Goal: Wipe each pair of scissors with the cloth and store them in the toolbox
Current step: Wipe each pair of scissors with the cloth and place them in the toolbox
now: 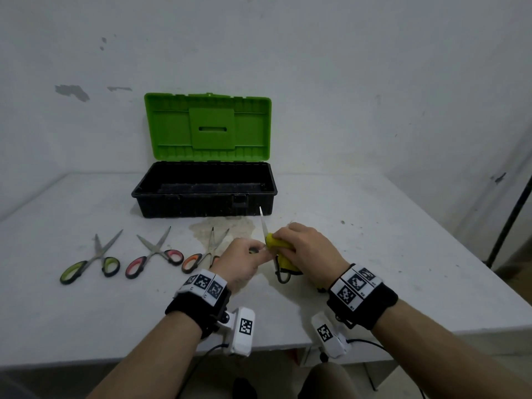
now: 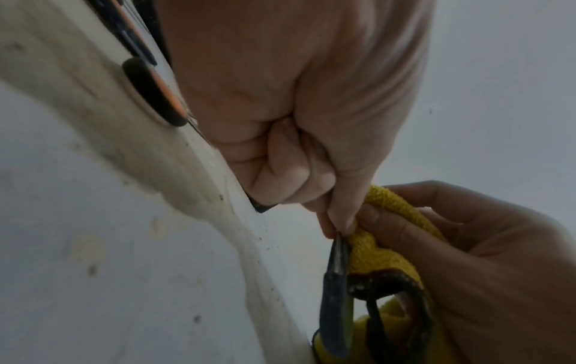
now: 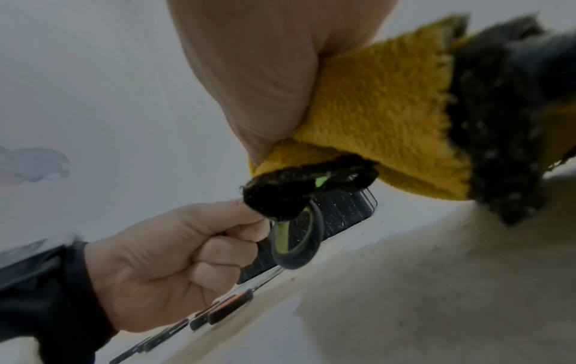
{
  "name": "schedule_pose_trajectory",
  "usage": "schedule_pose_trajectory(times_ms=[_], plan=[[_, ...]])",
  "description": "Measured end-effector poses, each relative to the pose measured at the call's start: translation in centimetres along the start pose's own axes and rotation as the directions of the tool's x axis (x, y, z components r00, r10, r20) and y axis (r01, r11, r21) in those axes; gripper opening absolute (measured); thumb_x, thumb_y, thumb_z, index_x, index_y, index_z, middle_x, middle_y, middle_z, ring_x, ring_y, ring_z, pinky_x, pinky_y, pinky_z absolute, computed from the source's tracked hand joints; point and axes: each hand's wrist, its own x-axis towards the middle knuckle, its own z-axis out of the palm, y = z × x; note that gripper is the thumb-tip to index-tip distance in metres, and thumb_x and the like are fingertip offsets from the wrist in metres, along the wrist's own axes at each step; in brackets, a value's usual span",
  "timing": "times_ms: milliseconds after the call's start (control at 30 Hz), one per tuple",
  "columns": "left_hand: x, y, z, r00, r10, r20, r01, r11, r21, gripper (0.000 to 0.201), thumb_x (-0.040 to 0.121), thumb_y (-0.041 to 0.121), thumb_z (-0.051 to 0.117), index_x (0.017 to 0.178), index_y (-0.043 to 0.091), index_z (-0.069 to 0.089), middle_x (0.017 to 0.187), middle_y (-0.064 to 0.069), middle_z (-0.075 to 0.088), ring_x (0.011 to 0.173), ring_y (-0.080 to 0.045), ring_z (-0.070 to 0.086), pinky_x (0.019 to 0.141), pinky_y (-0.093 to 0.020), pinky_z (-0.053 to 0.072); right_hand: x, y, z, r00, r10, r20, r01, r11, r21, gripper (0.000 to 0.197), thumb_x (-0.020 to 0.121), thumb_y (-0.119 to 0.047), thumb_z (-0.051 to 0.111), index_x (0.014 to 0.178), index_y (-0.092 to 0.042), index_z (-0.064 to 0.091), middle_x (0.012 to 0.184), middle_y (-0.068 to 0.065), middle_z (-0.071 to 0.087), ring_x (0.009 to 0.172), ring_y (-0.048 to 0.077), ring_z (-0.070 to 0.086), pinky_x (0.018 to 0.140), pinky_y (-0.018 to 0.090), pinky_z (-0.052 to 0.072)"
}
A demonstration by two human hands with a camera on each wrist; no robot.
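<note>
The pair of scissors (image 1: 262, 223) I am working on has dark handles and its blade tip points toward the toolbox. My left hand (image 1: 257, 251) pinches it near the pivot, thumb and curled fingers (image 2: 338, 219) close to a handle ring (image 3: 296, 243). My right hand (image 1: 288, 236) grips the yellow cloth (image 1: 277, 243), which is folded around the scissors between blade and handles (image 2: 336, 307). The cloth (image 3: 383, 110) has a dark edge. The toolbox (image 1: 201, 203) stands open behind, its black base showing nothing inside and its green lid (image 1: 207, 128) upright.
Three more pairs lie in a row to the left: green-handled scissors (image 1: 92, 260), pink-handled scissors (image 1: 155, 251) and orange-handled scissors (image 1: 201, 254), the last right beside my left hand. A stain (image 1: 230, 226) marks the white table in front of the toolbox. A wall stands behind.
</note>
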Motion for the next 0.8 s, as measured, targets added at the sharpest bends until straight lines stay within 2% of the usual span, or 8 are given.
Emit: schedule_pose_trajectory(times_ms=[200, 333, 433, 533, 667, 800], plan=[[0.3, 0.3, -0.2, 1.0, 0.012, -0.002, -0.012, 0.999, 0.044, 0.024, 0.088, 0.04, 0.073, 0.083, 0.016, 0.075, 0.049, 0.011, 0.048, 0.046, -0.008, 0.042, 0.056, -0.03, 0.036, 0.8, 1.1, -1.6, 0.979, 0.16, -0.124, -0.153, 0.986, 0.06, 0.022, 0.095, -0.038, 0.055, 0.107, -0.023, 0.065, 0.091, 0.001, 0.059, 0.077, 0.023, 0.059, 0.069, 0.04, 0.053], [-0.1, 0.0, 0.1, 0.999, -0.04, -0.001, 0.04, 0.999, -0.022, 0.023, 0.09, 0.036, 0.073, 0.085, 0.014, 0.073, 0.044, 0.015, 0.046, 0.044, -0.006, 0.04, 0.05, -0.027, 0.032, 1.0, 2.5, -2.6, 0.939, 0.289, -0.184, -0.271, 0.955, 0.119, 0.022, 0.096, -0.039, 0.054, 0.107, -0.023, 0.066, 0.091, 0.001, 0.059, 0.082, 0.023, 0.057, 0.074, 0.042, 0.052], [-0.3, 0.3, 0.3, 0.999, -0.044, -0.005, 0.043, 0.996, -0.081, 0.023, 0.092, 0.031, 0.071, 0.091, 0.007, 0.072, 0.046, 0.013, 0.045, 0.04, -0.004, 0.037, 0.043, -0.022, 0.03, 0.2, 2.1, -3.0, 0.942, 0.249, -0.226, -0.217, 0.963, 0.157, 0.024, 0.096, -0.043, 0.053, 0.109, -0.027, 0.067, 0.09, -0.002, 0.06, 0.081, 0.02, 0.058, 0.074, 0.038, 0.052], [-0.3, 0.7, 0.4, 1.0, -0.017, -0.003, 0.017, 0.995, -0.094, 0.022, 0.094, 0.026, 0.07, 0.09, 0.004, 0.069, 0.044, 0.012, 0.044, 0.035, -0.002, 0.036, 0.038, -0.015, 0.03, -0.8, 0.4, -2.3, 0.984, 0.121, -0.128, -0.108, 0.988, 0.11, 0.023, 0.096, -0.041, 0.054, 0.11, -0.028, 0.067, 0.091, -0.003, 0.059, 0.078, 0.019, 0.059, 0.07, 0.038, 0.053], [-0.3, 1.2, 0.6, 0.999, 0.022, 0.036, -0.02, 0.998, -0.063, 0.026, 0.093, 0.028, 0.07, 0.079, 0.008, 0.064, 0.046, 0.008, 0.041, 0.043, -0.011, 0.033, 0.042, -0.022, 0.028, -0.8, -0.4, -1.0, 0.997, 0.055, -0.045, -0.054, 0.998, 0.029, 0.023, 0.095, -0.035, 0.055, 0.114, -0.027, 0.065, 0.096, -0.002, 0.057, 0.078, 0.023, 0.06, 0.067, 0.04, 0.054], [0.0, 0.8, -0.1, 0.999, 0.015, 0.028, -0.014, 1.0, -0.021, 0.022, 0.091, 0.03, 0.073, 0.082, 0.011, 0.07, 0.05, 0.005, 0.043, 0.047, -0.015, 0.035, 0.046, -0.026, 0.03, 0.0, 0.4, -1.3, 0.988, 0.104, -0.11, -0.103, 0.995, 0.017, 0.023, 0.095, -0.039, 0.054, 0.111, -0.027, 0.066, 0.093, -0.001, 0.056, 0.076, 0.023, 0.059, 0.065, 0.04, 0.054]])
